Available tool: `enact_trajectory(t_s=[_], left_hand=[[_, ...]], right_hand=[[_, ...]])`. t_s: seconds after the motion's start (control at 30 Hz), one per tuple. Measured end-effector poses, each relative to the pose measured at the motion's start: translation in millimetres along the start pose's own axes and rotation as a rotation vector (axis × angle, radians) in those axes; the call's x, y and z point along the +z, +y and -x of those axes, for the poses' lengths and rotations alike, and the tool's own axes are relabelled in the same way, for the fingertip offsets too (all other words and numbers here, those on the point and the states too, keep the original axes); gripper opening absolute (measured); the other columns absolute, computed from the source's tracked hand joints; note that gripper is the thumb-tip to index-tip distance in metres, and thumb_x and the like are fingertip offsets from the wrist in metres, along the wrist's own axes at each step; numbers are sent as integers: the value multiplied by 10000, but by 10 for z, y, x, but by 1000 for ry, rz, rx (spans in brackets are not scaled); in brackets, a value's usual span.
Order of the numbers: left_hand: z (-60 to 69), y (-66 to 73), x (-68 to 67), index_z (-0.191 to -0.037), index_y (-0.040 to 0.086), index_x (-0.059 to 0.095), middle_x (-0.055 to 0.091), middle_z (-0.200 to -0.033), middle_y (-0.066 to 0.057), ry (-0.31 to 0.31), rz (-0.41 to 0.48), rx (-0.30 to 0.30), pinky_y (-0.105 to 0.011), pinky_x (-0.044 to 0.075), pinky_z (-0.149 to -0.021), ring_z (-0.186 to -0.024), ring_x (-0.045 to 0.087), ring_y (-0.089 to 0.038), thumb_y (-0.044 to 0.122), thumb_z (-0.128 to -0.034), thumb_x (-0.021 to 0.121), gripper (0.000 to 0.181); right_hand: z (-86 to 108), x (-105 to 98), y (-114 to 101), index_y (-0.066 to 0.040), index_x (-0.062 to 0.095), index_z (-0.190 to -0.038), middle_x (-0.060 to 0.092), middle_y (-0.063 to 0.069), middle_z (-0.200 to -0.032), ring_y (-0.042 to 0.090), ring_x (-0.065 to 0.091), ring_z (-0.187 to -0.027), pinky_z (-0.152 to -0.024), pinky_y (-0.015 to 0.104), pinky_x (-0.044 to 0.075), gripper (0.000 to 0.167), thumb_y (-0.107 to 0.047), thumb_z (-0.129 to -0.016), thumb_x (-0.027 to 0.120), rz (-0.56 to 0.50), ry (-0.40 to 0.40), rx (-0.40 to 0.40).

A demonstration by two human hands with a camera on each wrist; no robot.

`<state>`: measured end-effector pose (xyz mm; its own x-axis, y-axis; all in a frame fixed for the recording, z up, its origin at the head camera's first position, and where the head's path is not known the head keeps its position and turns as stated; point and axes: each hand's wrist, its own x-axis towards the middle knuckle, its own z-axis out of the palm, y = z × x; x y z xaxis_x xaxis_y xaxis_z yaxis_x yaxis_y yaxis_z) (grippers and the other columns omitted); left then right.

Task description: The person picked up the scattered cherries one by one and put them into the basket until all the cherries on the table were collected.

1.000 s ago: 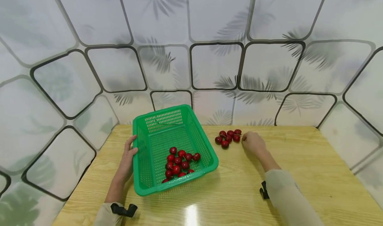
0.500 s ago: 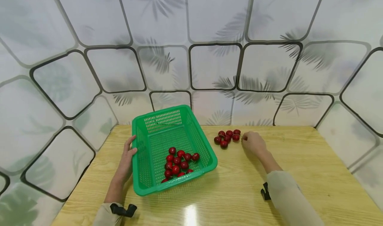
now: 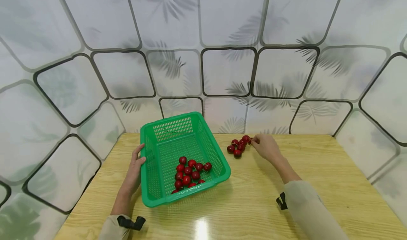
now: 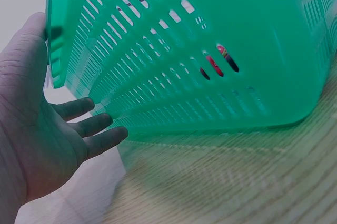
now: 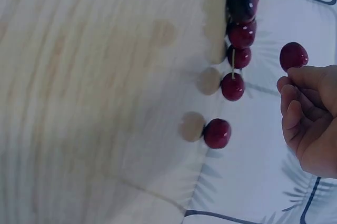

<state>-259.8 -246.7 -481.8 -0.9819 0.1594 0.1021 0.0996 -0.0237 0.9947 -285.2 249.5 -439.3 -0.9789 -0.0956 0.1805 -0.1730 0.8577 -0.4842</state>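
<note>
The green plastic basket [image 3: 186,197] stands on the table with several dark red cherries [image 3: 187,171] in its near part. At its left side is my left hand [image 3: 131,173], thumb at the rim. In the left wrist view, the fingers [image 4: 92,125] of that hand extend fairly straight toward the perforated wall [image 4: 174,98]. My right hand [image 3: 267,148] pinches a cherry [image 5: 293,57] between thumb and fingertips, seen clear of the others in the right wrist view. Just left of this hand lie several loose cherries [image 3: 236,150], some with stems.
A light wooden table [image 3: 248,204] carries everything. Behind it rises a patterned white backdrop [image 3: 229,72] with dark outlines and leaf prints. Black straps [image 3: 130,223] sit at both wrists over beige sleeves [image 3: 308,204].
My right hand has moved slightly left and up to the loose cherries and now pinches one of them. The left hand and basket have hardly moved.
</note>
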Motion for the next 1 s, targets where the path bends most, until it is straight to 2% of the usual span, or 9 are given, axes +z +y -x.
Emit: enact_trajectory(t_s=[0.43, 0.63, 0.77, 0.9, 1.0], left_hand=[[-8, -7, -3, -1556, 242, 153, 265, -1376, -290, -5, -8, 13, -273, 546, -767, -983, 600, -148, 259, -1088, 299, 491], [-10, -8, 9, -1536, 255, 197, 284, -1355, -278, 10, 8, 23, -269, 550, -749, -953, 612, -126, 236, -1085, 309, 465], [-11, -5, 14, -1535, 247, 200, 292, -1349, -277, 10, 14, 31, -264, 549, -748, -947, 614, -120, 237, -1082, 320, 469], [-12, -4, 17, -1549, 215, 182, 293, -1355, -298, 3, 17, 40, -262, 545, -752, -952, 613, -121, 232, -1083, 318, 486], [-16, -1, 14, -1551, 209, 180, 295, -1356, -304, 1, 17, 39, -261, 545, -755, -954, 615, -119, 228, -1084, 315, 486]], right_hand=[[1, -92, -573, -4, 734, -918, 711, 68, -793, 136, 570, -620, -602, 337, 491, 107, -63, -922, 645, -71, 130, -154], [16, -64, -883, -28, 742, -905, 725, 58, -816, 151, 628, -660, -614, 344, 526, 85, -69, -923, 670, -89, 130, -243], [32, -25, -1095, -39, 743, -928, 718, 50, -813, 144, 633, -647, -612, 334, 531, 84, -78, -932, 669, -103, 100, -290], [65, 39, -1300, -41, 745, -926, 714, 43, -807, 136, 633, -647, -614, 313, 531, 83, -73, -933, 669, -91, 84, -351], [97, 108, -1458, -49, 751, -915, 726, 41, -843, 150, 658, -716, -648, 308, 540, 73, -78, -922, 684, -64, 80, -397]])
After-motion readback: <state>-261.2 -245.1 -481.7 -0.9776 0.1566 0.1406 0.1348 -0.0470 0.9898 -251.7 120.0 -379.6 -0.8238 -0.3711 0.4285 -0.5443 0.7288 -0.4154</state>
